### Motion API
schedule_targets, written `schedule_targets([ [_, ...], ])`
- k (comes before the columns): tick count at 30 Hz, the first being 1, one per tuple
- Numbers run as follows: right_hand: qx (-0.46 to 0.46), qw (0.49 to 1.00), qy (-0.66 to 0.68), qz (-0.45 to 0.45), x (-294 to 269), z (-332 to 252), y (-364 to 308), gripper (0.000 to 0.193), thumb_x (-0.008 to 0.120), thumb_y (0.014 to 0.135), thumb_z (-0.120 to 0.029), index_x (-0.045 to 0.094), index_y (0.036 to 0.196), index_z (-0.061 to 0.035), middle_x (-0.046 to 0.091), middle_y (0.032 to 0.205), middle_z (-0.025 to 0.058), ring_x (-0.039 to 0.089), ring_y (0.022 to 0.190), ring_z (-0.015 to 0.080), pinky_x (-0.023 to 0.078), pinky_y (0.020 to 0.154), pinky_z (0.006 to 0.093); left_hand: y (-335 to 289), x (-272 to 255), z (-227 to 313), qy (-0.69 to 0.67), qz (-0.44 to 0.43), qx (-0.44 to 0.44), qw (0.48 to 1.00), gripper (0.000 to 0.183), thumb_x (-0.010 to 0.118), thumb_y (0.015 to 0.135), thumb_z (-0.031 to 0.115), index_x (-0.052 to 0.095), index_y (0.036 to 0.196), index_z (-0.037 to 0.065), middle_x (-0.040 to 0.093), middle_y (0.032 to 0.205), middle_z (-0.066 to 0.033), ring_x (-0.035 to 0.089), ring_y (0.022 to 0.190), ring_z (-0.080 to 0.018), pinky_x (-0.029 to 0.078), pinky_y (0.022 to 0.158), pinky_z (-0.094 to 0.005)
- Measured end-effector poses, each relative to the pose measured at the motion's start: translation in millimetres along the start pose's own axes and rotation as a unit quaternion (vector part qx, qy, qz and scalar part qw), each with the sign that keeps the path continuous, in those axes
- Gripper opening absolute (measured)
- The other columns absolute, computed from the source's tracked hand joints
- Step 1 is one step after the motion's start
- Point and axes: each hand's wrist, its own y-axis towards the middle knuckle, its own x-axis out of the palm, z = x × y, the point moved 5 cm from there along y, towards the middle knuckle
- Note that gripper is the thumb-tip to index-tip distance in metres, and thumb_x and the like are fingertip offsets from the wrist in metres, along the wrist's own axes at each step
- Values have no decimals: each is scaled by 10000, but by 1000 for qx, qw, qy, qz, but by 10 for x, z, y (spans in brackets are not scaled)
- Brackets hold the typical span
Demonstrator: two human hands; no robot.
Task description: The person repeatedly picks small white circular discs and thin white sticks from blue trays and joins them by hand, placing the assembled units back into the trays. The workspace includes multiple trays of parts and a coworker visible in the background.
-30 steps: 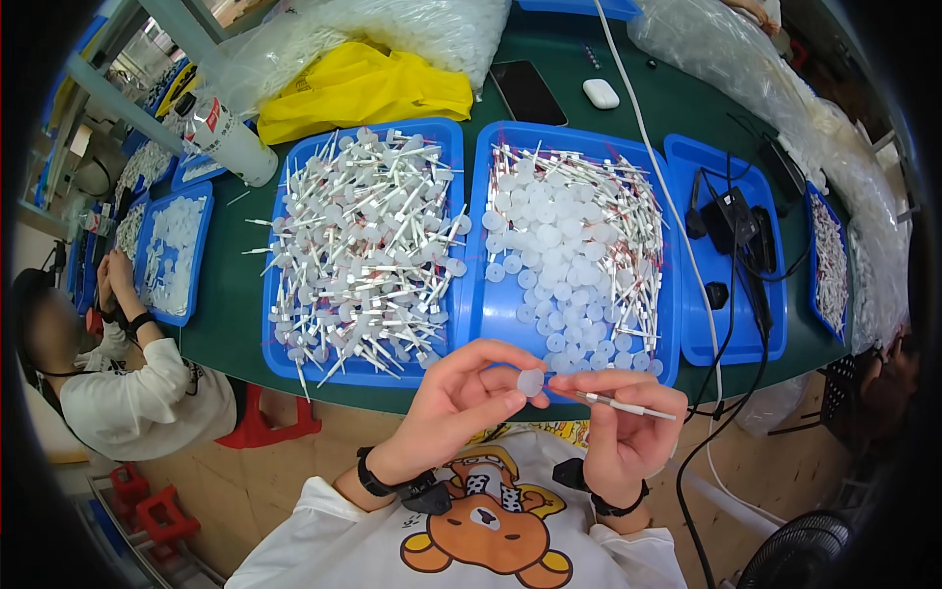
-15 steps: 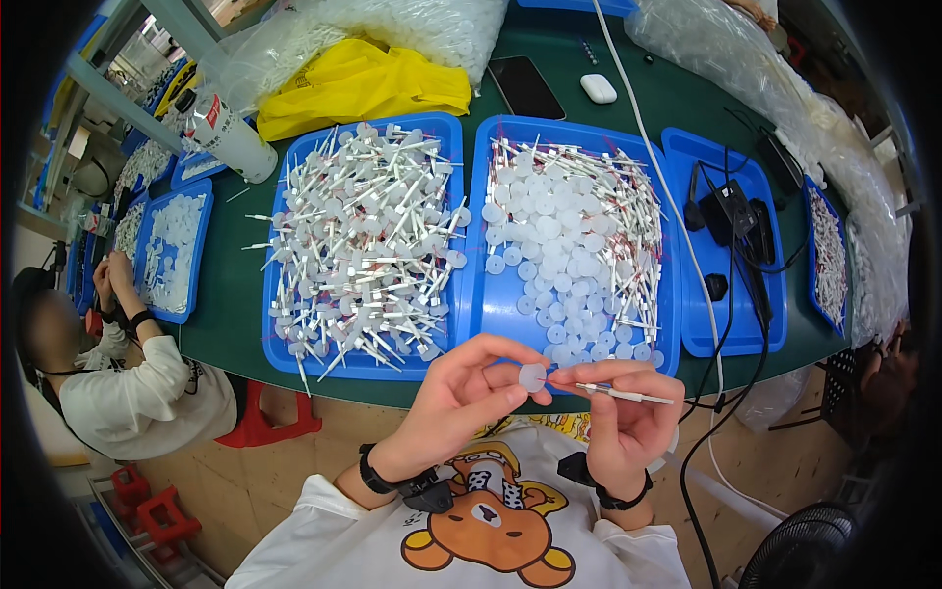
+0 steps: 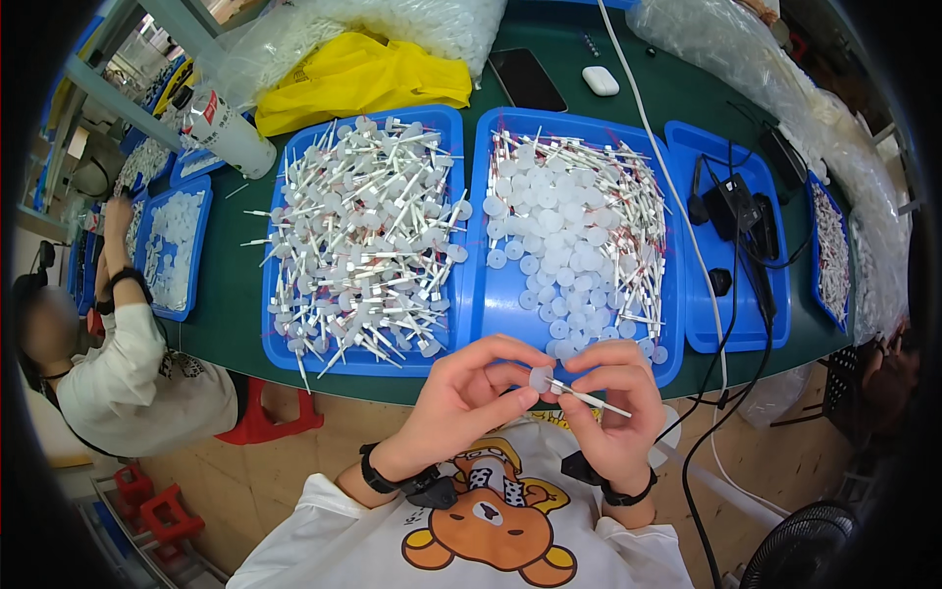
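My left hand (image 3: 471, 391) is closed, pinching a small round translucent disc (image 3: 540, 379) between thumb and fingers. My right hand (image 3: 626, 398) grips a thin white stick-like piece (image 3: 601, 402), whose inner end meets the disc. Both hands are above my lap, at the table's near edge. Beyond them a blue tray (image 3: 478, 314) holds loose discs (image 3: 559, 231) and a heap of white sticks with red threads (image 3: 643, 221). To its left, another blue tray (image 3: 365, 369) is heaped with sticks bearing discs (image 3: 368, 236).
A third blue tray (image 3: 702, 329) holds black adapters and cables. A white cable (image 3: 677, 201) crosses the table. At the back lie a yellow bag (image 3: 363, 83), a phone (image 3: 527, 80) and a white case (image 3: 600, 80); a bottle (image 3: 231, 135) stands left. Another person (image 3: 128, 378) sits at far left.
The white stick has moved left and tilted downward, and its end now meets the disc. My right fingers have come closer to my left hand. The other person's arm has risen.
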Motion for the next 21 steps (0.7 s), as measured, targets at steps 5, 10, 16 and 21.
schedule_targets([
  [5,0,998,-40,-56,-78,-45,33,249,788,749,52,692,972,-4,709,864,93,648,721,223,494,613,302,3,-67,-6,17,-7,40,999,320,649,912,-77,613,1230,-57,620,1154,-114,651,1050,-181,520,935,-309],
  [10,-100,972,-195,-84,-66,-196,96,260,807,744,9,695,979,12,650,744,83,575,598,239,447,541,325,8,-91,84,113,5,55,992,325,727,825,-102,678,1143,-63,647,1078,-143,656,996,-209,534,875,-338],
  [16,-89,972,-185,-118,-39,-136,40,206,786,776,-7,684,953,19,576,683,77,534,558,238,391,490,342,7,-85,186,298,13,98,949,306,789,755,-83,737,1052,-30,722,1015,-137,667,922,-194,527,816,-316],
  [21,9,983,-119,-143,-19,-51,-13,126,749,815,5,688,925,18,577,657,84,535,523,233,399,479,334,-11,-100,212,318,-1,75,945,291,806,739,-58,762,1020,4,744,998,-106,675,914,-186,529,799,-307],
])
